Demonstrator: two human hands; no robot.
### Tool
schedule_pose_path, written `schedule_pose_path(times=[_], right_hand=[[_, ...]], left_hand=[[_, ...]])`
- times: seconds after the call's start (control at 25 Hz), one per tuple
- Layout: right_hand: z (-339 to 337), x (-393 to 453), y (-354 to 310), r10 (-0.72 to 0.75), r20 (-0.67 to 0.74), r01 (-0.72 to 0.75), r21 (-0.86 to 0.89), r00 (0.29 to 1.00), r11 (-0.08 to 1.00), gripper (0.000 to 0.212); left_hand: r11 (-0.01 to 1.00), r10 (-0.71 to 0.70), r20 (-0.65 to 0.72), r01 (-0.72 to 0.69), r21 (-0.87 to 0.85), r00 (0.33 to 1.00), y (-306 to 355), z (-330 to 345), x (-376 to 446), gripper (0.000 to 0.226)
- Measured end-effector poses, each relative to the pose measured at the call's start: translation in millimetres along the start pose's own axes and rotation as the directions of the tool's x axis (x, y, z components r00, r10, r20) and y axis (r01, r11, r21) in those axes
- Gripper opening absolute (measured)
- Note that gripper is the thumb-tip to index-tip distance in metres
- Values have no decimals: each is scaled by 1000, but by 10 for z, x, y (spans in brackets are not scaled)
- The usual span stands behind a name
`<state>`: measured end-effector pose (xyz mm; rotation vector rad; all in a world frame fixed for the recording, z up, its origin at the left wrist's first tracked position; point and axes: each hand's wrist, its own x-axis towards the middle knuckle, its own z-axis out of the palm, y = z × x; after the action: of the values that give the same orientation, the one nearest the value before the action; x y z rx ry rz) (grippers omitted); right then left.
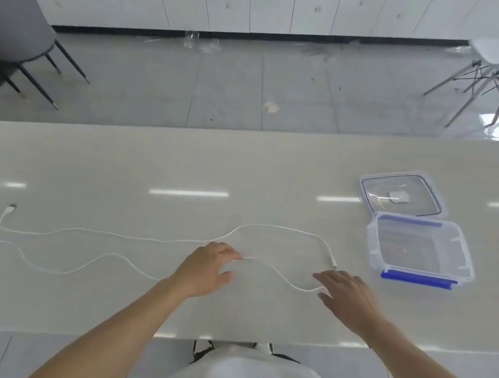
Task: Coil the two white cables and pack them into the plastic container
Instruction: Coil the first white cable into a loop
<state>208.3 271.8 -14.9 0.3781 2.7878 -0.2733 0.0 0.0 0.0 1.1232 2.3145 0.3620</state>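
Two white cables lie stretched across the pale table. The far cable (134, 236) runs from a plug at the left to a plug near my right hand. The near cable (60, 269) snakes from the left, passes under my left hand, and ends at my right hand. My left hand (206, 271) hovers over the near cable, fingers curled and apart, fingertips touching it. My right hand (346, 298) lies flat and open, fingertips at the near cable's right end. A clear plastic container (465, 264) with blue clips stands open at the right.
The container's clear lid (367, 182) lies just behind it, upside down. The table's (183, 164) near edge is right at my body. Beyond the far edge are a grey chair (17, 23) at left and a white chair (498, 60) at right.
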Motion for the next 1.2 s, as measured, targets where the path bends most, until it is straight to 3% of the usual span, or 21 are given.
schedule_pose_path(times=[0.2,0.32,0.56,0.76,0.84,0.92,1.0,1.08,1.2], right_hand=[[143,13,-25,-67,45,69,-51,997,996,43],[169,20,-23,-89,-89,78,-123,992,989,43],[187,64,-48,-123,62,133,-198,991,971,40],[-57,-27,-201,-37,160,26,69,986,997,31],[-223,-68,-279,-27,185,-29,291,982,956,20],[-385,-84,-365,-30,227,-129,649,973,749,15],[-569,-89,-478,-55,259,-204,860,964,468,12],[-695,-83,-616,-110,270,-234,936,956,263,8],[-818,-51,-865,-220,242,-249,969,945,-4,22]], left_hand=[[966,96,50,-105,236,994,171,205,288,57],[960,58,74,-76,270,996,217,327,355,58],[864,29,22,-36,501,999,330,493,441,61],[909,-5,54,-18,416,999,318,502,379,44],[944,15,91,-45,328,996,284,451,298,46],[978,77,28,-81,195,997,282,366,215,45],[993,110,-65,-108,45,992,325,256,134,42],[992,81,-104,-91,-91,991,385,152,61,38],[947,-3,-45,-12,-320,999,461,-10,-43,27]])
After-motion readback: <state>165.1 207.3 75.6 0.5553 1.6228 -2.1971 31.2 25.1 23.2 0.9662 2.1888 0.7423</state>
